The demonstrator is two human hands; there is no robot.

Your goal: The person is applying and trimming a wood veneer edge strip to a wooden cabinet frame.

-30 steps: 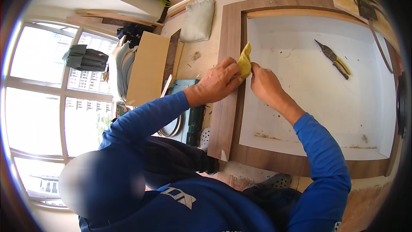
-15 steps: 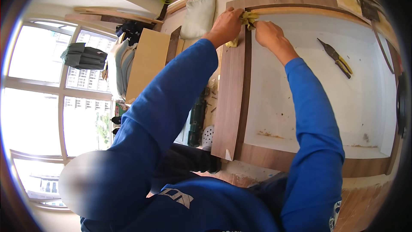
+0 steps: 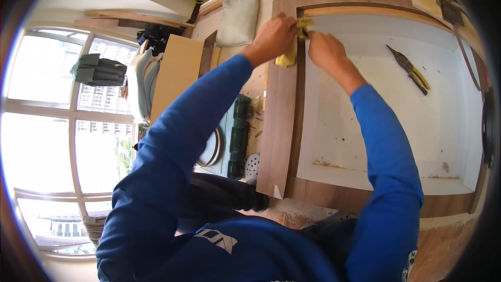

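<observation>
Gripping a crumpled yellow cloth (image 3: 285, 59), the left hand (image 3: 274, 36) has curled fingers at the upper left corner of a wood-grain cabinet frame (image 3: 276, 120); one part of the cloth shows between the hands, another over the left rail. The right hand (image 3: 329, 52) is bent in close, its fingertips at the cloth's edge, but blur means I cannot tell whether they pinch it. Work at this corner looks under way rather than finished. Inside the frame, brown residue (image 3: 327, 164) and scattered specks lie on the white panel (image 3: 381, 125), seemingly not yet dealt with, and long-nosed pliers (image 3: 409, 70) with yellow-and-black handles rest there, untouched by either hand.
</observation>
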